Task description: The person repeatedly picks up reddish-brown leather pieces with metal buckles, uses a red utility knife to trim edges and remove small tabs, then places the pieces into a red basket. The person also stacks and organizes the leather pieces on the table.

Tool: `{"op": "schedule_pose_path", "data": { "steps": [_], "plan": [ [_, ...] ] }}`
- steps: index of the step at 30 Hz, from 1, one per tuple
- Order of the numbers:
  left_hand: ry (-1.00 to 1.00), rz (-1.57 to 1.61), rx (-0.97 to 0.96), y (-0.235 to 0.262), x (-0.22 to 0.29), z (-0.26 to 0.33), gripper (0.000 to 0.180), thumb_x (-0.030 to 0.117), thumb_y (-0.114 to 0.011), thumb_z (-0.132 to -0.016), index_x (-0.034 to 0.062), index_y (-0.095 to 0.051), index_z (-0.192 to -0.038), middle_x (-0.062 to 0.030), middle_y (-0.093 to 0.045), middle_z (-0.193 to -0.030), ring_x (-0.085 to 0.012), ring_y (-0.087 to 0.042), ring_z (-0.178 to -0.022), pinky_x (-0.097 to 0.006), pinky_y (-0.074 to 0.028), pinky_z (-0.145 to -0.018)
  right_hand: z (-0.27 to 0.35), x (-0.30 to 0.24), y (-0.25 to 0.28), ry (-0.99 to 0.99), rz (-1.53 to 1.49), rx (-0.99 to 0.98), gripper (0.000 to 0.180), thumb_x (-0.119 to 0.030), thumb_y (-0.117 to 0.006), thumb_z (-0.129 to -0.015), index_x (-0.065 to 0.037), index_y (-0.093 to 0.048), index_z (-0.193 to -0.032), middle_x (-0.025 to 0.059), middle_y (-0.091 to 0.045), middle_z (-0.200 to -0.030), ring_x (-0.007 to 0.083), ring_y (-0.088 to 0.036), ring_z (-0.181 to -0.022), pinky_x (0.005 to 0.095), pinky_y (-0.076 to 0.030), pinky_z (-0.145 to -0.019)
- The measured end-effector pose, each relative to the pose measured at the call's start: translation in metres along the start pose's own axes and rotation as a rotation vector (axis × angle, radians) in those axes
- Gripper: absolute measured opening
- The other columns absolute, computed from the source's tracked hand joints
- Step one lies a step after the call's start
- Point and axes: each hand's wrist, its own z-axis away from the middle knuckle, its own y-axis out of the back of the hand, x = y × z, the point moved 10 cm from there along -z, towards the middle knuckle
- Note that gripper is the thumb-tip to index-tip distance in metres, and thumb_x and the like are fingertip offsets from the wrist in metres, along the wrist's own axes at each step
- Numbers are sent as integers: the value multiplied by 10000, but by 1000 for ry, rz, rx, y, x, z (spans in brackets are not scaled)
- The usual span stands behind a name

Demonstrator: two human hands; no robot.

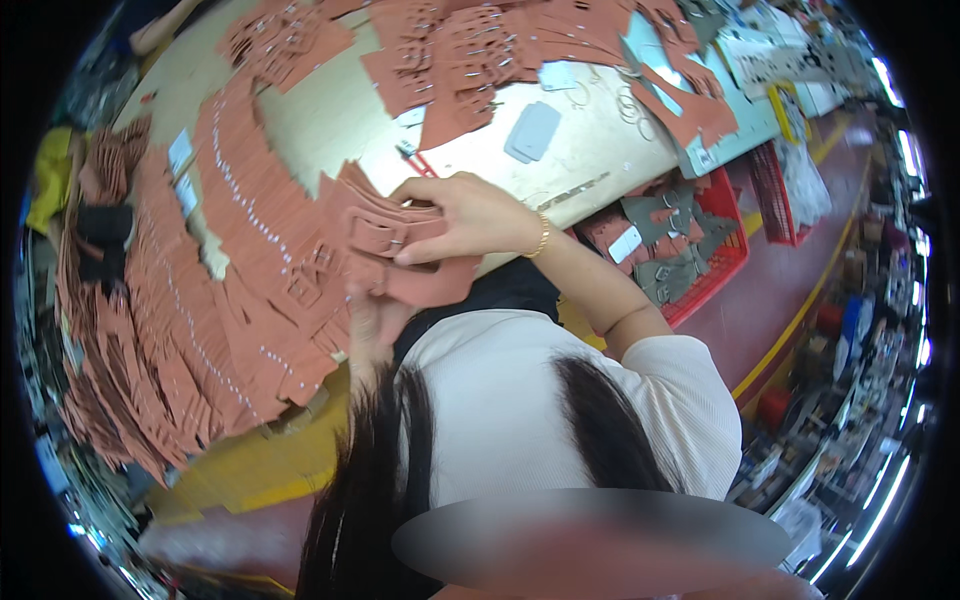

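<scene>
I hold a small stack of salmon-coloured leather strap pieces (435,287) with a covered buckle on top, over the table's near edge. My right hand (480,215) grips the stack from above right, its thumb near the buckle and its fingers curled behind the upper end. From below, my left hand (372,318) supports the lower left side; the pieces partly hide its fingers. Close to the stack on the left, long overlapping rows of matching straps (240,185) cover the table. A red-handled tool (420,162) lies just beyond my right hand.
Buckled pieces (470,50) are heaped at the table's far side. Grey cards (533,132) and thin wire-like loops (632,105) lie nearer. A red crate (738,250) with grey and salmon buckled pieces stands right of the table (620,160). Another person's arm (165,25) shows far left.
</scene>
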Motion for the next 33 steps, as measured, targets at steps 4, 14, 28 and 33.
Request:
{"op": "schedule_pose_path", "data": {
  "steps": [4,14,28,33],
  "plan": [
    [-75,-164,80,23,34,-14,990,589,-779,-674,94,-352,-1418,-94,-460,-1379,-278,-490,-1234,-456,-439,-1030,-1,25,-6,-145,-173,158,682,-539,-667,-793,10,-550,-1179,212,-682,-872,364,-668,-825,408,-517,-752],
    [169,-476,351,57,-29,-33,454,137,-623,-918,26,-451,-1323,-97,-581,-1196,-195,-590,-1052,-326,-514,-885,47,110,-46,-276,127,109,477,-370,-558,-917,11,-562,-1203,224,-616,-1097,379,-603,-1007,431,-465,-888],
    [76,-1312,174,-10,47,-45,460,154,-633,-866,-29,-485,-1262,-163,-635,-1121,-250,-635,-999,-368,-491,-889,227,280,239,-958,645,1143,250,-231,-715,-794,-61,-679,-973,165,-574,-1039,350,-589,-957,415,-467,-869],
    [193,-2116,130,-54,68,-42,561,304,-708,-778,-15,-495,-1187,-226,-665,-1010,-390,-656,-899,-450,-500,-773,224,285,234,-1016,731,1128,158,-230,-674,-832,-82,-681,-889,117,-568,-1033,311,-575,-982,436,-458,-858]
  ]
}}
